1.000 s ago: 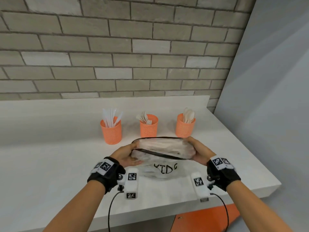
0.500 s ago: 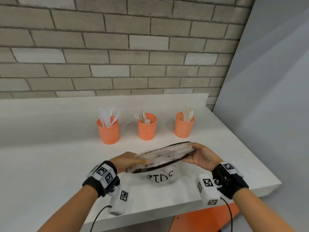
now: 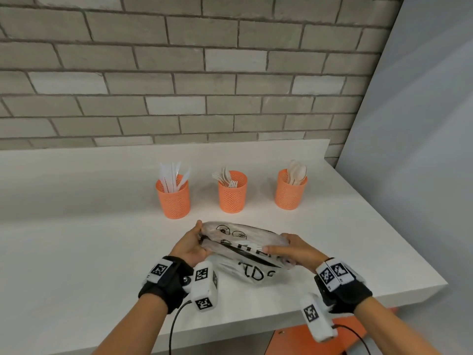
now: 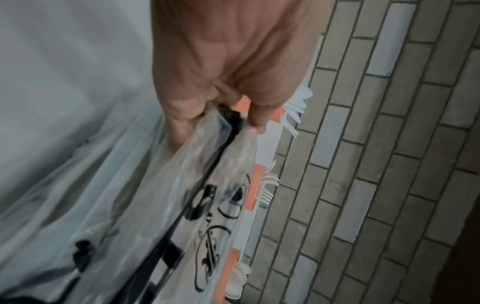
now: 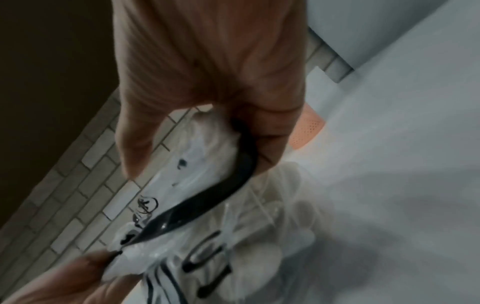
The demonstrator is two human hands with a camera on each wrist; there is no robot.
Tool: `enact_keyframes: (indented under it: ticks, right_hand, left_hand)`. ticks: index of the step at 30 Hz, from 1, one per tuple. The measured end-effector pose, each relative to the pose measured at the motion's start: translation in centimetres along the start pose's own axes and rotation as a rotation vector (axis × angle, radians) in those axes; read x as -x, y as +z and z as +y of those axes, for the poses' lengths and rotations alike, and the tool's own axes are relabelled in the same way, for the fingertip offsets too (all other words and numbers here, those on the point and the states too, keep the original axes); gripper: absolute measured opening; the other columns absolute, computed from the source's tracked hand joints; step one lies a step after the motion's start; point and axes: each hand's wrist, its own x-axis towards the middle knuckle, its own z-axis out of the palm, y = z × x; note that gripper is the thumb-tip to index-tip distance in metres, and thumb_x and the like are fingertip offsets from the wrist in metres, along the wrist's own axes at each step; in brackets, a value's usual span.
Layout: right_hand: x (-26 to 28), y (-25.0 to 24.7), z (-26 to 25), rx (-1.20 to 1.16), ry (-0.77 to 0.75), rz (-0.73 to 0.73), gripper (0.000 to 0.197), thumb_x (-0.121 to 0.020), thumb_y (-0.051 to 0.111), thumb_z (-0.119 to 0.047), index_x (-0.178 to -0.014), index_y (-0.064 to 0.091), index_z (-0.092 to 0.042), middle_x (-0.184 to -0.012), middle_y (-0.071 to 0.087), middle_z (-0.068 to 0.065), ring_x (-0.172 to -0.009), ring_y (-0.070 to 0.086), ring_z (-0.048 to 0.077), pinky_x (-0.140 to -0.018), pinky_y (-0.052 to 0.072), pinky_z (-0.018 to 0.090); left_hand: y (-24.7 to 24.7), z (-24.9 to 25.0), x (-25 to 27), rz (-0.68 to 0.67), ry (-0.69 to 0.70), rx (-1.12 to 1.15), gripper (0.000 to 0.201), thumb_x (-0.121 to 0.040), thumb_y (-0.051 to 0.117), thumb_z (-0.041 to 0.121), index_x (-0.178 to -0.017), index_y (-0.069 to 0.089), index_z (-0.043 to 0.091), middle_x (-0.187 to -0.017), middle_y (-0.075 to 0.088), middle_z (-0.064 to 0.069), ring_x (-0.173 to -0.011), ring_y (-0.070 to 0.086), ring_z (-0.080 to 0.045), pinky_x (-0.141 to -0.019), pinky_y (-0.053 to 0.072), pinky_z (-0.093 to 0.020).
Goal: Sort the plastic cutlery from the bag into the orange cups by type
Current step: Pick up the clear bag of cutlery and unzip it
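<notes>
Both hands hold a clear plastic bag (image 3: 245, 252) just above the white table (image 3: 76, 252), at its near edge. The left hand (image 3: 190, 245) pinches the bag's left end: in the left wrist view its fingers (image 4: 182, 115) and thumb are clamped on the black-edged mouth of the bag (image 4: 161, 185). The right hand (image 3: 297, 252) grips the right end, thumb on top; in the right wrist view its fingers (image 5: 272, 131) are curled round the black rim of the bag (image 5: 215, 205). Black lettering marks the bag's sides. Pale shapes show through the plastic below the right fingers, too blurred to name.

Beyond the fingers, toward the brick wall (image 3: 204, 73), three orange mesh cups stand in a row, well apart from the bag. The left cup (image 3: 174, 201) holds white knives (image 3: 171, 175), the middle cup (image 3: 232, 196) holds forks (image 3: 225, 176), and the right cup (image 3: 290, 193) holds spoons (image 3: 297, 171).
</notes>
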Motion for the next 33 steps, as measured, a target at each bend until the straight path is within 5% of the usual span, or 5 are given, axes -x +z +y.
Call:
enact_keyframes:
  ticks: [3, 9, 18, 25, 33]
  right_hand:
    - [-0.5, -0.7, 0.1, -0.011, -0.032, 0.032, 0.014, -0.077, 0.075, -0.013, -0.077, 0.061, -0.011, -0.054, 0.056, -0.004, -0.048, 0.049, 0.006, -0.044, 0.035, 0.014]
    - [-2.5, -2.7, -0.5, -0.927, 0.092, 0.212, 0.014, -0.092, 0.048, -0.008, -0.099, 0.058, -0.002, -0.073, 0.072, 0.013, -0.061, 0.069, 0.023, -0.050, 0.057, 0.029]
    - [-0.6, -1.7, -0.9, 0.388, -0.212, 0.657, 0.037, -0.080, 0.071, -0.030, -0.095, 0.041, -0.014, -0.088, 0.052, 0.004, -0.081, 0.052, 0.022, -0.069, 0.041, 0.031]
    - [-0.2, 1.0, 0.8, 0.497, -0.082, 0.497, 0.023, -0.083, 0.056, -0.009, -0.102, 0.061, -0.022, -0.114, 0.059, 0.011, -0.090, 0.061, 0.029, -0.070, 0.042, 0.024]
    - [-1.5, -2.7, -0.1, 0.117, -0.014, 0.256, 0.047, -0.087, 0.037, 0.012, -0.115, 0.064, -0.014, -0.122, 0.057, 0.018, -0.052, 0.066, 0.013, -0.051, 0.056, 0.018]
  left_hand:
    - [0.5, -0.4, -0.7, -0.013, 0.004, 0.109, 0.029, -0.091, 0.051, 0.034, -0.083, 0.055, 0.007, -0.054, 0.063, -0.010, -0.042, 0.061, -0.016, -0.033, 0.043, -0.016]
    - [1.8, -0.2, 0.3, -0.282, 0.091, -0.349, 0.032, -0.088, 0.058, 0.015, -0.119, 0.058, 0.005, -0.098, 0.066, -0.012, -0.078, 0.051, -0.020, -0.068, 0.057, -0.033]
    - [2.2, -2.4, 1.0, 0.180, 1.008, -1.568, 0.024, -0.078, 0.052, -0.007, -0.095, 0.052, 0.009, -0.116, 0.042, -0.011, -0.103, 0.050, -0.030, -0.081, 0.040, -0.028]
    - [2.5, -4.2, 1.2, 0.277, 0.781, -2.022, 0.044, -0.085, 0.049, 0.002, -0.126, 0.047, 0.019, -0.129, 0.043, -0.006, -0.108, 0.053, -0.027, -0.084, 0.048, -0.037]
    - [0.6, -0.7, 2.0, 0.099, 0.465, -1.745, 0.037, -0.085, 0.048, 0.009, -0.121, 0.054, 0.018, -0.125, 0.056, -0.005, -0.110, 0.054, -0.025, -0.087, 0.044, -0.029]
